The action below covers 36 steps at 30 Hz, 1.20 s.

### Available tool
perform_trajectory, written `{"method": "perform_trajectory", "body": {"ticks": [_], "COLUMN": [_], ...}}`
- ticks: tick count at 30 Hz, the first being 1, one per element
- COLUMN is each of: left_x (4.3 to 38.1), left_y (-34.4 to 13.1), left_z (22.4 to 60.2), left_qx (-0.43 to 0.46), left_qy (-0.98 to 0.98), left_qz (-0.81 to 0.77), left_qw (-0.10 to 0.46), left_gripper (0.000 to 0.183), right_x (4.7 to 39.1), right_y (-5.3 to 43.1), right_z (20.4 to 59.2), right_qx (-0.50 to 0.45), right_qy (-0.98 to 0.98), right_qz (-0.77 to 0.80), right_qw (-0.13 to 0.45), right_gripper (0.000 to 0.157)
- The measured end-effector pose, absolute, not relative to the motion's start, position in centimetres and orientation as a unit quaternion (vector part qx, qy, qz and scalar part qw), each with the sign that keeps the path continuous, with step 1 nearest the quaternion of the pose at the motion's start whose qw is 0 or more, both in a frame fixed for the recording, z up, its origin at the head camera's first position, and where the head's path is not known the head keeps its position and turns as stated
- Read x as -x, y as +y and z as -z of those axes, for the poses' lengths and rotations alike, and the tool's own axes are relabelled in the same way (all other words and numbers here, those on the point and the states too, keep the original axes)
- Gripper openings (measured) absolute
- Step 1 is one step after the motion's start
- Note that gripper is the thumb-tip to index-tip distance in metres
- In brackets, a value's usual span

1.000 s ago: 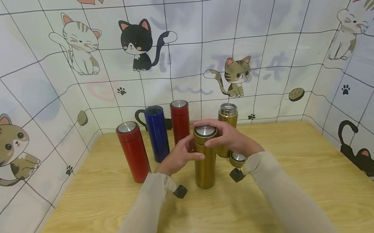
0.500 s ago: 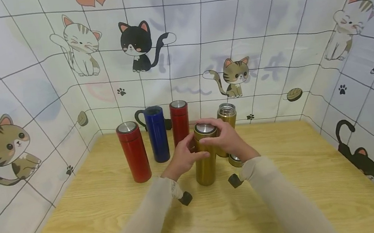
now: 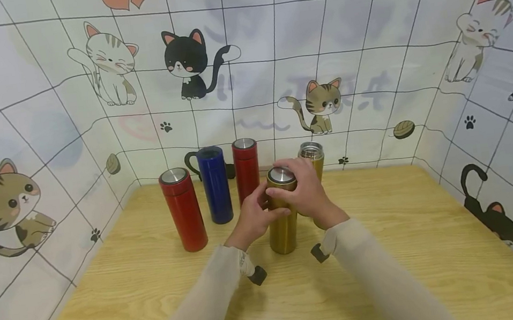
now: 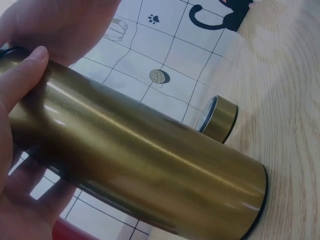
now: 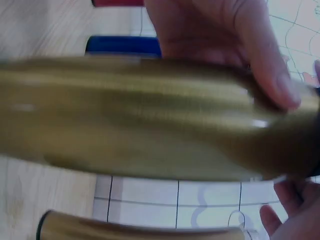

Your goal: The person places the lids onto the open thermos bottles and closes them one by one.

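A gold thermos (image 3: 284,234) stands upright on the table, capped by a silver-topped lid (image 3: 281,174). My left hand (image 3: 253,217) grips its upper body, the thumb across the near side. Around the lid curl the fingers and thumb of my right hand (image 3: 308,188). Just behind stands a second gold thermos (image 3: 312,151), its threaded mouth uncovered. A loose gold lid (image 4: 222,119) lies on the table, visible in the left wrist view but mostly hidden by my right wrist in the head view.
Left of my hands stand a red thermos (image 3: 184,212), a blue mug (image 3: 216,187) with a black handle and another red thermos (image 3: 247,169). Cat-printed sheeting (image 3: 355,22) rises behind and on both sides of the wooden table (image 3: 390,218).
My right hand has turned on the lid, its thumb coming left and its wrist inward over the loose lid. My left hand has shifted slightly right, still gripping the thermos.
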<state>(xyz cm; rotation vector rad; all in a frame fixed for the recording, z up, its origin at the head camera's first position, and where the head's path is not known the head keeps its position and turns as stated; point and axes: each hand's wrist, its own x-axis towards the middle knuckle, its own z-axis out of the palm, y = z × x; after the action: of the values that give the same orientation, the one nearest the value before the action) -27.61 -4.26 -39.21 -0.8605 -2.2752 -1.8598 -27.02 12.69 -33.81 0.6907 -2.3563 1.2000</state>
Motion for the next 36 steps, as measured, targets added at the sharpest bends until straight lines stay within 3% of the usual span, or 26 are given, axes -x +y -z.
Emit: {"method": "perform_trajectory", "body": {"ticks": [3,5,10,13,23,36], "left_x": [27.8,28.1,28.8,29.2,29.8,28.6], "left_y": [-4.5,-4.7,-5.6,-6.0,-6.3,-5.9], "left_z": [39.2,39.2,39.2,39.3,39.1,39.1], "left_qx": [0.291,0.299,0.323,0.338,0.362,0.309], "left_qy": [-0.74,-0.735,-0.701,-0.675,-0.654,-0.7], "left_qz": [0.606,0.608,0.632,0.644,0.646,0.637], "left_qw": [0.031,0.014,-0.072,-0.121,-0.152,-0.095], "left_gripper": [0.071,0.072,0.07,0.066,0.064,0.07], "right_x": [27.1,27.3,27.9,28.1,28.3,27.3], "right_y": [13.5,14.2,15.4,15.5,15.6,14.9], "right_z": [33.4,33.2,33.0,33.1,33.1,33.3], "right_qx": [-0.292,-0.325,-0.362,-0.376,-0.372,-0.346], "right_qy": [-0.83,-0.807,-0.717,-0.681,-0.695,-0.721], "right_qz": [-0.45,-0.485,-0.589,-0.614,-0.604,-0.598], "right_qw": [0.153,0.088,-0.092,-0.135,-0.118,-0.054], "right_gripper": [0.055,0.058,0.077,0.081,0.066,0.062]}}
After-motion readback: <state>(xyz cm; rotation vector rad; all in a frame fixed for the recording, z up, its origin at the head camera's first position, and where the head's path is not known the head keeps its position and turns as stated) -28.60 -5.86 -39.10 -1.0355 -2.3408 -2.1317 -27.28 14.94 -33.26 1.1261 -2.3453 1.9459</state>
